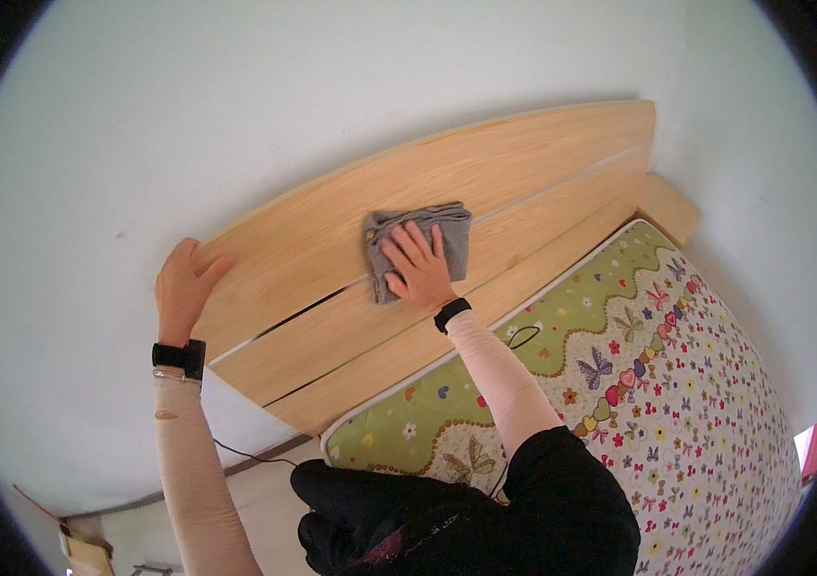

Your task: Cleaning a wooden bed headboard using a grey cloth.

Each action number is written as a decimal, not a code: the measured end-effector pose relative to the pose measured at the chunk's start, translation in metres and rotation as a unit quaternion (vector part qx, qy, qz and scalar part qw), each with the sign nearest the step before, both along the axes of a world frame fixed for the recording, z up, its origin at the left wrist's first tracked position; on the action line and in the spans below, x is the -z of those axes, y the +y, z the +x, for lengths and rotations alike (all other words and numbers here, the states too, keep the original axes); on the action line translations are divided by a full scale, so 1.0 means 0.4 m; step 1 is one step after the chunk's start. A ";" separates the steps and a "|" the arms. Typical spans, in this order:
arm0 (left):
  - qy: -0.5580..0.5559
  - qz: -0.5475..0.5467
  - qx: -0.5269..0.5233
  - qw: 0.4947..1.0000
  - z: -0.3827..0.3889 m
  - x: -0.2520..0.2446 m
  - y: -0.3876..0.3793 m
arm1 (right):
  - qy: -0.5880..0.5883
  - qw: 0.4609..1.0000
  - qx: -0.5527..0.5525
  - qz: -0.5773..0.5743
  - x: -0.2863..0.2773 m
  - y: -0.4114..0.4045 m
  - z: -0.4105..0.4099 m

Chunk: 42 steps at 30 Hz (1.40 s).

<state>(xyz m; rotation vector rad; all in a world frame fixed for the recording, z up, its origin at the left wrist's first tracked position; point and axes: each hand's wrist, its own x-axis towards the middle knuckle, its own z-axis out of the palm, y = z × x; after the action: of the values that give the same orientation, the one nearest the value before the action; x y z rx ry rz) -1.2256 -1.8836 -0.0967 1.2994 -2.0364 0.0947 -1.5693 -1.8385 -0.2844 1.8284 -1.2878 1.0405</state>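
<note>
A wooden headboard point(351, 209) with a curved top edge stands against the wall, its panels split by long narrow gaps or strips. My right hand point(419, 266) lies flat with spread fingers on a folded grey cloth point(455, 245), pressing it against the middle of the headboard. At the headboard's upper left corner my left hand point(189, 277) grips the edge, the thumb on the front face and the fingers partly hidden behind it. Both wrists wear black bands.
A mattress point(696, 432) with a green border and a print of flowers, bows and hearts lies beside the headboard's lower part. A thin dark cable point(250, 456) runs near its left corner. The pale wall point(164, 129) rises behind. Some objects stand on the floor at lower left.
</note>
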 end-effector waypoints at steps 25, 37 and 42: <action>0.028 -0.015 -0.023 0.999 -0.006 0.003 0.014 | -0.393 0.891 0.171 -0.147 -0.066 -0.087 -0.540; 0.025 -0.024 -0.031 0.999 -0.016 0.009 0.006 | -0.525 0.826 0.185 -0.093 -0.156 -0.093 -0.551; 0.017 -0.026 -0.021 0.999 -0.021 0.011 0.011 | -0.447 0.870 0.165 -0.126 -0.227 -0.082 -0.529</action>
<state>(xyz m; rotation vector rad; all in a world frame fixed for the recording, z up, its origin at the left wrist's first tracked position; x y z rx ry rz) -1.2338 -1.8794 -0.1012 1.3029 -1.9663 0.1442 -1.7807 -1.8711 -0.1936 0.8512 -1.7734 1.8419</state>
